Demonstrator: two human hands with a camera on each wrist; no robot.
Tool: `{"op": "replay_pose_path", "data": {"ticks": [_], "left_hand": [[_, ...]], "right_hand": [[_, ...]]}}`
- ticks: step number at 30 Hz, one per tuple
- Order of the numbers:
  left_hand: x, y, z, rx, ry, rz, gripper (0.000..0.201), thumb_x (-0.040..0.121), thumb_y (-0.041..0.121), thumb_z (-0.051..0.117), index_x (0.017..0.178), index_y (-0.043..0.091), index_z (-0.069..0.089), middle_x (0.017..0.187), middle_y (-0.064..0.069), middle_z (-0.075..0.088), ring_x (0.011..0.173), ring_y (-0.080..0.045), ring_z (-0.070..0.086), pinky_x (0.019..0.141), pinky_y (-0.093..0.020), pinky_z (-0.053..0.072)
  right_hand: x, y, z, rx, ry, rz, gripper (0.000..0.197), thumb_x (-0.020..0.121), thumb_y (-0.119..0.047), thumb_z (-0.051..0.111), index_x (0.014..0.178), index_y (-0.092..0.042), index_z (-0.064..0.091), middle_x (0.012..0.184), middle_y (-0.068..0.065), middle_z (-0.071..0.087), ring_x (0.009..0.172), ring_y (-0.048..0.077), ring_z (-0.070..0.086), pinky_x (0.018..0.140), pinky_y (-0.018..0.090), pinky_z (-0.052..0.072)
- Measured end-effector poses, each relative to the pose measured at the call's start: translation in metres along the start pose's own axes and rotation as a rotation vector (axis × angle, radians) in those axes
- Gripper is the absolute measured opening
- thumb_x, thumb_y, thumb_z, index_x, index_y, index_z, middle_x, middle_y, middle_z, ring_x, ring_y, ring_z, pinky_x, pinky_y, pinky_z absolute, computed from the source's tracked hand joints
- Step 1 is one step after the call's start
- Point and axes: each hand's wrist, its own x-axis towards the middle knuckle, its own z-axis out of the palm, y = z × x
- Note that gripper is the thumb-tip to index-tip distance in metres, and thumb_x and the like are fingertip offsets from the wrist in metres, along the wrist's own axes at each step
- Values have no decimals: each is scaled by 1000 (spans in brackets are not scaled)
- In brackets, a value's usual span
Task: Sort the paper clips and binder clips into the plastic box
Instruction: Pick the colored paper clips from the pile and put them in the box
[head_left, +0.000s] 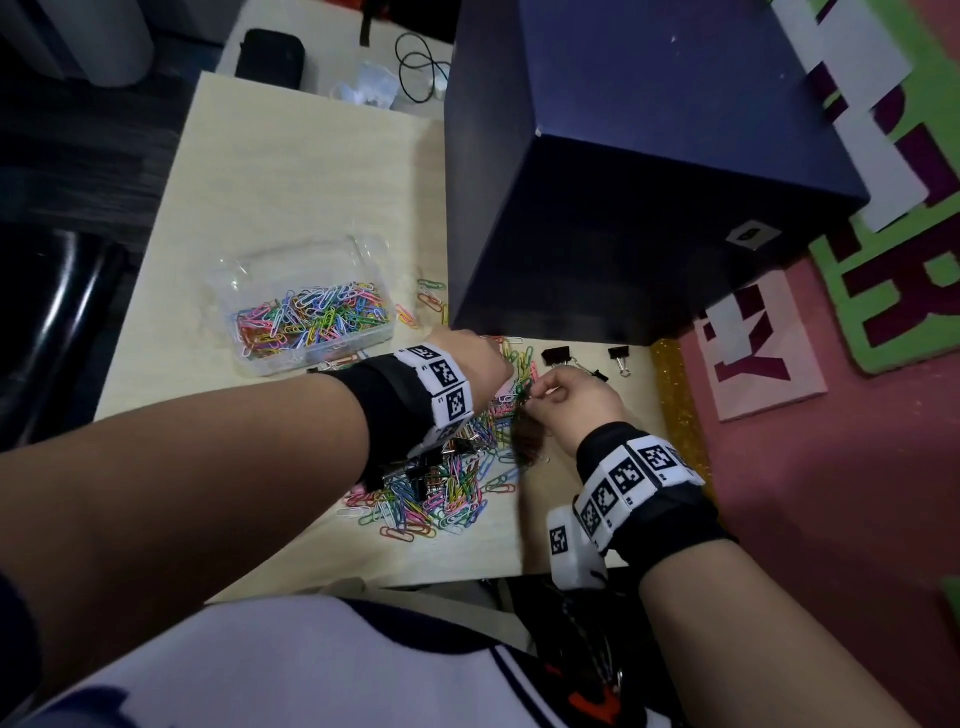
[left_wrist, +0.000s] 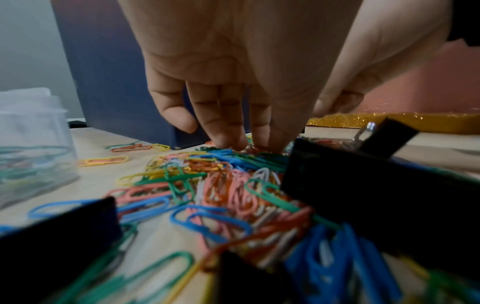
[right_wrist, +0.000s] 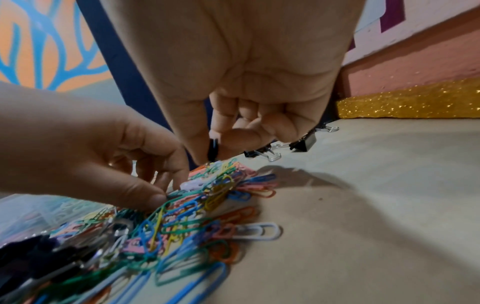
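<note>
A clear plastic box (head_left: 311, 357) (left_wrist: 33, 144) with several coloured paper clips inside stands on the pale table, left of my hands. A pile of paper clips (head_left: 441, 493) (left_wrist: 221, 185) (right_wrist: 194, 205) mixed with black binder clips (head_left: 415, 470) (left_wrist: 363, 185) lies under my wrists. My left hand (head_left: 483, 358) (left_wrist: 259, 145) (right_wrist: 161, 185) reaches down into the pile's far end, fingertips and thumb closing on paper clips. Just to its right, my right hand (head_left: 540, 400) (right_wrist: 214, 152) pinches a small black binder clip (right_wrist: 213, 149) between thumb and forefinger, right above the pile.
A big dark blue box (head_left: 649, 156) stands right behind the hands. Two loose binder clips (head_left: 555, 357) (right_wrist: 303, 143) lie at its foot. A gold glitter strip (head_left: 675, 395) lines the table's right edge. Stray paper clips (head_left: 431, 293) lie between the two boxes.
</note>
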Motion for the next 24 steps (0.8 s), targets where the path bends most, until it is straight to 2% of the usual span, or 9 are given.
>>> {"op": "replay_pose_path", "data": {"ticks": [2,4,6,8,10,14,18,21,24], "left_hand": [[0,1,-1,-41,3,-8,31,89,27,53,118,19,53,116,-7,55,105,-30,55,81,-41,45],[1,2,0,-63,-8,19,32,90,23,52,121,20,51,116,-7,54,106,-30,55,81,-42,46],[1,3,2,-52,-22,66,36,91,20,49,127,25,48,116,-7,52,109,-31,54,79,-41,44],[-1,4,0,-23,-24,78,36,92,17,47,128,24,47,115,-8,52,107,-31,54,73,-37,42],[-3,6,-2,-15,-28,62,34,92,13,46,126,18,46,114,-11,54,104,-32,57,69,-36,42],[-4,5,-4,-70,-51,27,27,89,5,50,115,13,50,109,-11,59,97,-30,60,70,-36,46],[-6,-2,-9,-156,-30,4,14,90,13,55,104,10,56,101,-10,65,94,-29,61,73,-36,50],[-7,-8,-16,-237,13,-52,20,87,27,64,98,10,65,96,-5,68,93,-25,63,79,-36,54],[-8,-14,-20,-340,82,-83,17,87,27,64,97,16,70,99,-2,69,96,-22,62,81,-32,50]], "right_hand": [[2,1,-4,-1,92,19,5,88,-22,60,87,-26,63,79,-5,64,77,19,62,62,23,44],[5,3,-8,-15,211,38,14,91,-20,54,100,-24,63,99,0,64,76,19,59,55,21,39],[7,4,-10,-40,265,51,23,93,-17,51,113,-22,61,115,4,60,83,19,59,62,19,40],[7,5,-10,-100,257,74,31,94,-17,52,124,-21,57,125,7,54,98,23,60,72,23,41],[6,6,-10,-142,228,111,34,95,-16,49,128,-20,54,127,9,50,105,27,58,76,25,40],[4,10,-5,-138,207,148,29,95,-16,45,121,-18,58,126,9,47,99,29,59,79,28,45],[-3,11,-5,-179,152,81,25,96,-18,44,114,-21,60,123,4,50,78,18,52,65,19,38],[-7,6,-2,-219,86,21,31,98,-18,39,121,-23,59,128,3,51,92,21,57,72,18,35],[-8,1,6,-96,74,-71,29,97,-21,46,122,-22,61,129,3,54,105,19,59,84,17,38]]}}
